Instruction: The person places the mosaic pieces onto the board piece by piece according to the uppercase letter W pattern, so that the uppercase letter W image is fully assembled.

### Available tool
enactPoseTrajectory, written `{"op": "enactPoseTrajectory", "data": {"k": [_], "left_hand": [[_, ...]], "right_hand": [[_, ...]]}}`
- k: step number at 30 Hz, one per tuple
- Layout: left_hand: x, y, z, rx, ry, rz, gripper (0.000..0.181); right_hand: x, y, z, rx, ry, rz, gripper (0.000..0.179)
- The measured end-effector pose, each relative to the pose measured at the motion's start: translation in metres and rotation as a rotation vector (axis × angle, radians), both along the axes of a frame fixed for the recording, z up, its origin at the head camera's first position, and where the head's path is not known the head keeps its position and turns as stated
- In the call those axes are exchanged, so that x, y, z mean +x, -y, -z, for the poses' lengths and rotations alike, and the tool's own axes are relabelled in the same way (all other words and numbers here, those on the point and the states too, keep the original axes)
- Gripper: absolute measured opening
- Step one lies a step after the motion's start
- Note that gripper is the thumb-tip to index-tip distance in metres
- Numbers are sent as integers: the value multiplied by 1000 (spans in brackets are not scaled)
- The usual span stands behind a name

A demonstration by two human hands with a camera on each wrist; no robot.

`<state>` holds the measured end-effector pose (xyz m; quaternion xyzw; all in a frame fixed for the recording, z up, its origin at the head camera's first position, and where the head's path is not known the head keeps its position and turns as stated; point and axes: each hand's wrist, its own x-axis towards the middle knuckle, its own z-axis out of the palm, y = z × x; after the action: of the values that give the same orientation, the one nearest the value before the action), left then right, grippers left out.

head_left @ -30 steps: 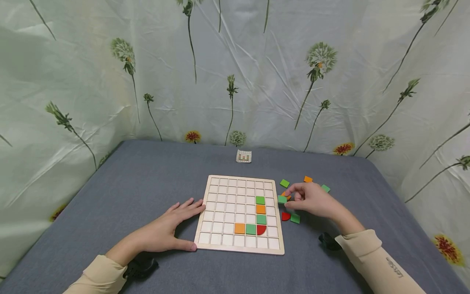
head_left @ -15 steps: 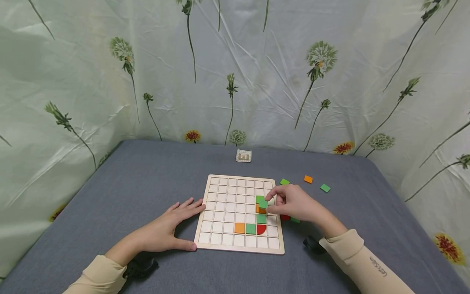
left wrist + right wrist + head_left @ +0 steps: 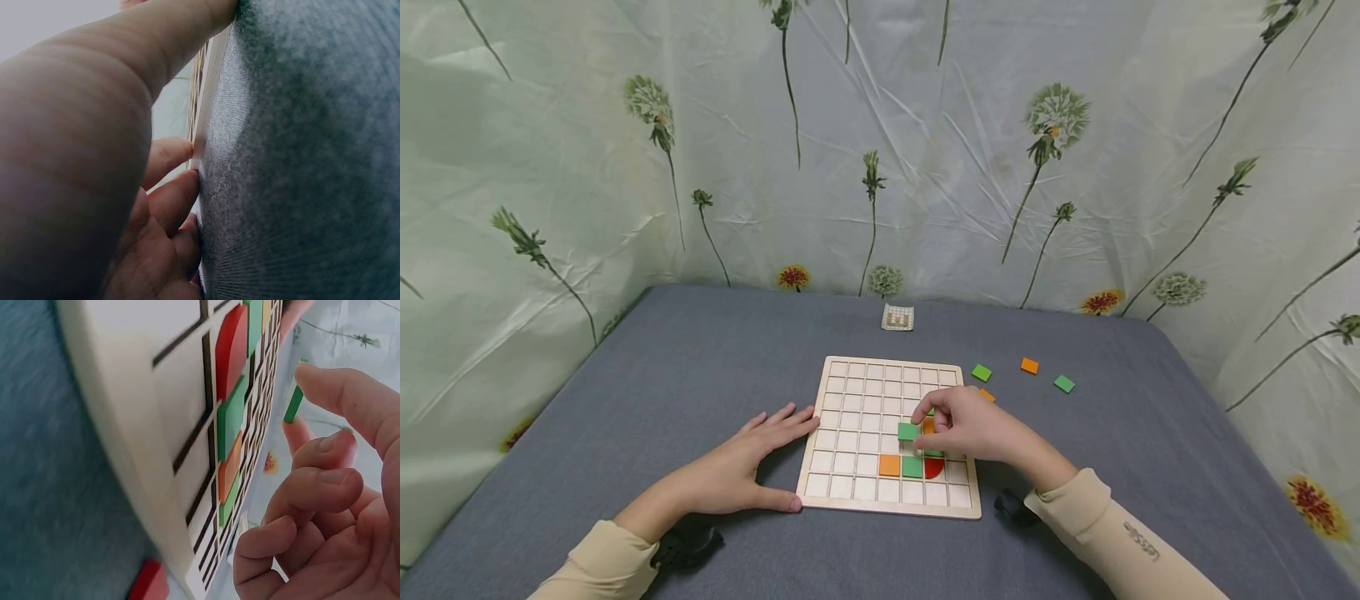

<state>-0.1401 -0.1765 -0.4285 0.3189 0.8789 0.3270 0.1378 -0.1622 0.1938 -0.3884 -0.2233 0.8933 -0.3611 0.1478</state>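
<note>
Fingers (image 3: 340, 394) of the right hand (image 3: 973, 425) pinch a green tile (image 3: 907, 432) above the grid board (image 3: 874, 387); the left hand (image 3: 730, 462), fingers spread, touches its left edge. Tabletop (image 3: 700, 350) stretches wide leftward; loose tiles (image 3: 1029, 367) lie beyond the right edge. Compartments hold an orange tile (image 3: 890, 466), another green one (image 3: 912, 467) and a red piece (image 3: 933, 469) in a row.

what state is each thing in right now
board: flat on the cloth, partly filled
left hand: fingers spread, touching the board's edge
right hand: pinching the raised green tile
raised green tile: above the board, unseated
board's red piece: seated
far orange tile: lying loose on the cloth
card: printed side up
</note>
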Motion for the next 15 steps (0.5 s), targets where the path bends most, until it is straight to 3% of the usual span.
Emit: {"op": "enactPoseTrajectory", "data": {"k": [15], "left_hand": [[-1, 0, 1, 0, 21, -4, 104]], "right_hand": [[0, 18, 7, 35, 18, -22, 17]]}}
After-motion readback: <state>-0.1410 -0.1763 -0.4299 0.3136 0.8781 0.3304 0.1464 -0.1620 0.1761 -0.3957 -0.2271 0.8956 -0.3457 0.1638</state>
